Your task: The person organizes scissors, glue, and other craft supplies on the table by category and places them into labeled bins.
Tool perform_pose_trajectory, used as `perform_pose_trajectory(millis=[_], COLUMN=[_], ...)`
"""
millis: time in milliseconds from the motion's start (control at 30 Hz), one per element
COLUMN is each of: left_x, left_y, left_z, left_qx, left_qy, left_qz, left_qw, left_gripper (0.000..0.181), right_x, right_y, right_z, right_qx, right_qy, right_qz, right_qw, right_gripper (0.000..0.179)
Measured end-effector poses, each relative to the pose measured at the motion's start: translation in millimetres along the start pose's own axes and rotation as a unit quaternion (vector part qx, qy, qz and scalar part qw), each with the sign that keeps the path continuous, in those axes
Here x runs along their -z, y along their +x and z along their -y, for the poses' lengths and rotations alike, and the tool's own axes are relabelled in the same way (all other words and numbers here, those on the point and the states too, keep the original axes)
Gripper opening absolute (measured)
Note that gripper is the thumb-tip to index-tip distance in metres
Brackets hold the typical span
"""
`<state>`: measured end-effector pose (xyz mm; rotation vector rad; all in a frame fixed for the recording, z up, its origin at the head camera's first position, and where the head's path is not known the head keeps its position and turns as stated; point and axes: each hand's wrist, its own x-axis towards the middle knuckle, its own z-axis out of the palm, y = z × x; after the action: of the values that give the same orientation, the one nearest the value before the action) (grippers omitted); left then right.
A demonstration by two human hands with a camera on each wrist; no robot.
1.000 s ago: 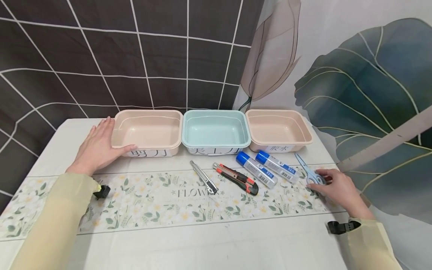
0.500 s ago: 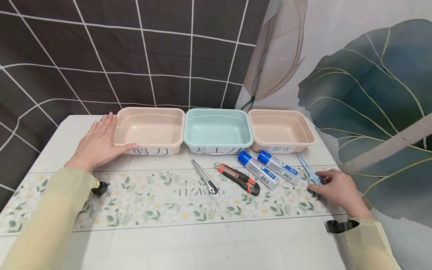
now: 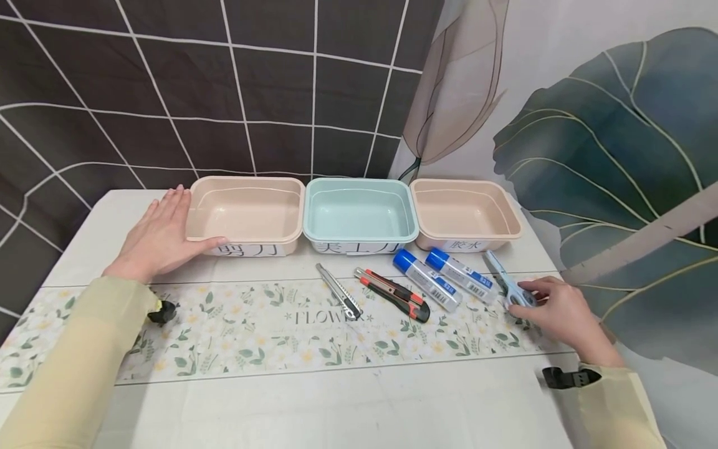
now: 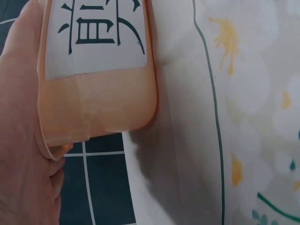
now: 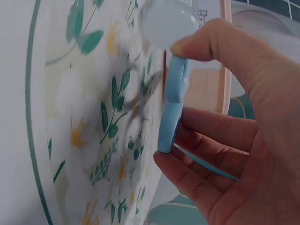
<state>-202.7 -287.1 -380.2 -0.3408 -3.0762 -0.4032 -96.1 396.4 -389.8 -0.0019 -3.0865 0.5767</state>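
In the head view my left hand (image 3: pixel 159 234) rests against the left end of a pink plastic bin (image 3: pixel 247 215), fingers straight along its side, thumb lying across the front corner. The left wrist view shows the bin's labelled front (image 4: pixel 98 101) beside that hand. On the far right my right hand (image 3: pixel 561 312) pinches a pair of light blue scissors (image 3: pixel 507 284) by the handles, blades pointing away. From the right wrist, the scissor handles (image 5: pixel 172 93) sit between thumb and fingers, raised off the cloth with a shadow beneath; the blades are hidden there.
A light blue bin (image 3: pixel 361 212) and a second pink bin (image 3: pixel 465 209) continue the row. Before them lie a silver utility knife (image 3: pixel 339 291), a red-and-black utility knife (image 3: pixel 392 294) and two blue-capped glue tubes (image 3: pixel 429 280), (image 3: pixel 461 275). A dark gridded curtain (image 3: pixel 269 93) hangs behind.
The scissors have come up slightly from the cloth and swung a little to the left in my right hand. My left hand stays against the pink bin.
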Motion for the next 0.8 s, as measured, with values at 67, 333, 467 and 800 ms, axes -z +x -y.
perform_pose_trajectory(millis=[67,333,467,800], left_x=[0.0,0.0,-0.1,-0.2], left_y=[-0.1,-0.3,-0.3,-0.5], left_z=[0.4,0.2,0.2,-0.2], left_qx=[0.000,-0.001,-0.002,-0.003], left_qy=[0.000,-0.001,0.001,0.001], left_qz=[0.000,-0.002,-0.003,-0.003], left_qw=[1.0000,1.0000,1.0000,1.0000], left_gripper=[0.122,0.122,0.122,0.122], right_x=[-0.6,-2.2,-2.4,-2.4], right_y=[0.4,2.0,3.5,0.5], right_z=[2.7,7.2,8.6,5.3], right_qx=[0.013,0.010,0.007,0.000], right_qy=[-0.003,-0.010,-0.017,-0.016], right_qz=[0.000,0.029,0.039,0.038], right_qw=[0.9999,0.9995,0.9991,0.9992], right_gripper=[0.058,0.057,0.061,0.066])
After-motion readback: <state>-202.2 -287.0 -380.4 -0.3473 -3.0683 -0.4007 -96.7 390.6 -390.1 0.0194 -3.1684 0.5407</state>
